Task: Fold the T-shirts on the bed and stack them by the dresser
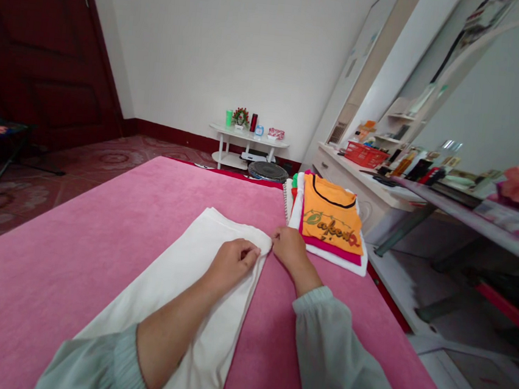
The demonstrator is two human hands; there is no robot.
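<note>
A white garment (189,255) lies on the pink bed cover, folded into a long strip that runs from its far end back toward me. My left hand (233,262) rests on it near the far right corner, fingers curled in a pinch at the cloth. At that same corner my right hand (290,248) has its fingertips closed on the garment's edge. Just beyond my right hand sits a stack of folded clothes, topped by an orange shirt (333,217) with dark lettering and a black neckline. What kind of garment the white one is, I cannot tell.
The pink bed cover (101,222) spreads under everything. Right of the bed stands a white dresser (349,169) with a red basket (365,155) and bottles. A small white table (233,134) is by the far wall. A dark red door (44,45) is at left.
</note>
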